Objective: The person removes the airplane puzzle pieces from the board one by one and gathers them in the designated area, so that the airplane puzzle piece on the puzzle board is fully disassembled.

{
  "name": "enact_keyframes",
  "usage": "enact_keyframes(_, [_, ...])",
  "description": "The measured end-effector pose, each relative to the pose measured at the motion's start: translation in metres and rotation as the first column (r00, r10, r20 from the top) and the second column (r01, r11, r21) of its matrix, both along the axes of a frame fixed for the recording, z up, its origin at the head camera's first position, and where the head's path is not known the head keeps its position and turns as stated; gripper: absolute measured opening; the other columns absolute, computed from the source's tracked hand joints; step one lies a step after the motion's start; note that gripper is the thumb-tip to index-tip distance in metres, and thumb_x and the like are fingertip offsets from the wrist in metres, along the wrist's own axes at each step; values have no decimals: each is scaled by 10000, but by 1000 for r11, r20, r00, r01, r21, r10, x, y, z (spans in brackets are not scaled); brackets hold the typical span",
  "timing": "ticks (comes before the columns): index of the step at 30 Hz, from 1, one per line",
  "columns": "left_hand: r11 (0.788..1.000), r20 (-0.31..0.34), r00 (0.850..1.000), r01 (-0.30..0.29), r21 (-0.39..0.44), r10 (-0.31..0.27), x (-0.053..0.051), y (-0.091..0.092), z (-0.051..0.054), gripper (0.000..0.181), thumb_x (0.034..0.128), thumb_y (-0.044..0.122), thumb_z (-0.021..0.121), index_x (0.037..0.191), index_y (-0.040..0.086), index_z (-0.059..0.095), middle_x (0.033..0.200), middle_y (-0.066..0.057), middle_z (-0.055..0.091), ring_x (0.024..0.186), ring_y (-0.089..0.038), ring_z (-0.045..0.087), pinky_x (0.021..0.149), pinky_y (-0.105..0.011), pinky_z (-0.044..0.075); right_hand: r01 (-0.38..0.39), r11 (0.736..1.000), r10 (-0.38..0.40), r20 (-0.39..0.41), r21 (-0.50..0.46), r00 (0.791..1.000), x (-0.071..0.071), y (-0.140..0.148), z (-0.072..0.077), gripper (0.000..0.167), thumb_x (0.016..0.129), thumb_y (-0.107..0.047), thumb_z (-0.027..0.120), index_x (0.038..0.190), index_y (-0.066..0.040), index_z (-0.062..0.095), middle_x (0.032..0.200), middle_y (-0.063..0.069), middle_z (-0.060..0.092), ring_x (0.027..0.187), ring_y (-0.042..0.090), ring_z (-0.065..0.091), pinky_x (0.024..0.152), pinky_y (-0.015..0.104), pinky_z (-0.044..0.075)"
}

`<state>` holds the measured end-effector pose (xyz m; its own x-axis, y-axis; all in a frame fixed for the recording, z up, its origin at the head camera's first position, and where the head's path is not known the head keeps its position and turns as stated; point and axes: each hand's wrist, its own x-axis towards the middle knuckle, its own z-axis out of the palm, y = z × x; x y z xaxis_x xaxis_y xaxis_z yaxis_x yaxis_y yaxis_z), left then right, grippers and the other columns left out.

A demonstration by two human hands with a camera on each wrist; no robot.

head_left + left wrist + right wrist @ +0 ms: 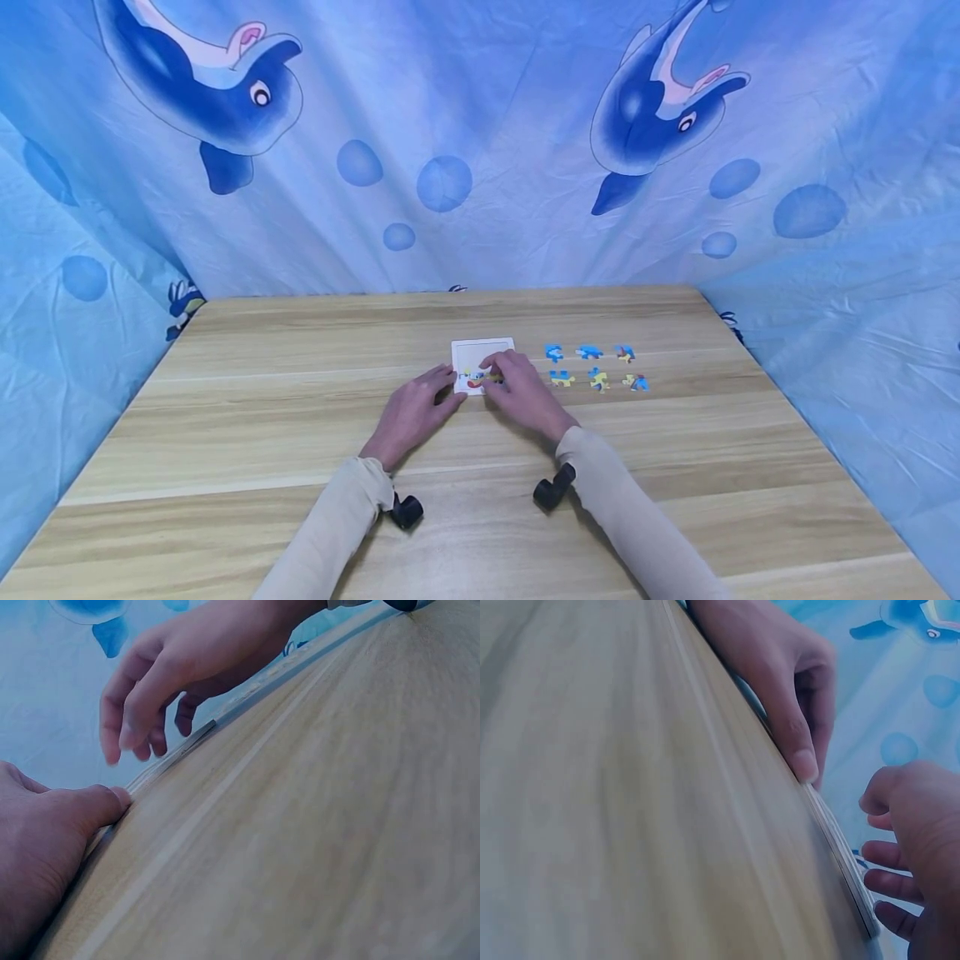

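Note:
A small white puzzle board [467, 357] lies flat on the wooden table, with a few colourful pieces [475, 382] in its lower part. At its left edge and lower left corner, my left hand [412, 412] holds it with thumb and fingers; the right wrist view shows the left thumb [804, 763] on the board's corner [840, 847]. My right hand [525, 398] hovers over the board's right half, hiding part of it. In the left wrist view the right hand's fingers [142, 712] hang bent and apart, and no piece shows between them.
Right of the board, several blue and yellow puzzle pieces lie in two rows, among them an upper left one [553, 353] and a lower right one [638, 383]. A blue curtain [502, 242] with dolphins hangs behind the table [300, 367].

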<state>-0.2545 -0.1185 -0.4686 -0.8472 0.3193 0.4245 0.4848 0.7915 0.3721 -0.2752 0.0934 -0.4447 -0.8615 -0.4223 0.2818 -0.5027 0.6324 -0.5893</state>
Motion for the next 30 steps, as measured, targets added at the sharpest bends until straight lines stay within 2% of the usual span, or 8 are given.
enact_keyframes(10, [1000, 1, 1000, 6, -8, -6, 0, 0, 1, 445, 911, 415, 647, 1208, 85, 675, 1306, -118, 601, 1195, -286, 574, 967, -444, 490, 11, 990, 0, -84, 137, 996, -4, -14, -2, 281, 936, -290, 616, 1150, -112, 660, 1047, 23, 593, 989, 214, 471, 860, 376, 418])
enact_keyframes(20, [1000, 10, 1000, -1, -3, 1, 0, 0, 1, 428, 917, 397, 644, 1211, 88, 670, 1311, -118, 598, 1195, -293, 573, 966, -444, 491, 34, 987, -21, -79, 159, 997, -8, -20, -5, 266, 922, -279, 621, 1146, -140, 658, 1026, 22, 558, 969, 224, 447, 817, 376, 404])
enact_keyframes(30, [1000, 15, 1000, -2, 6, 2, 1, 1, 1, 440, 907, 401, 655, 1216, 87, 665, 1308, -128, 597, 1184, -311, 578, 961, -451, 493, 46, 982, -41, -35, 182, 999, -12, -23, -7, 256, 916, -264, 612, 1141, -140, 615, 1020, 39, 519, 965, 240, 420, 800, 376, 379])
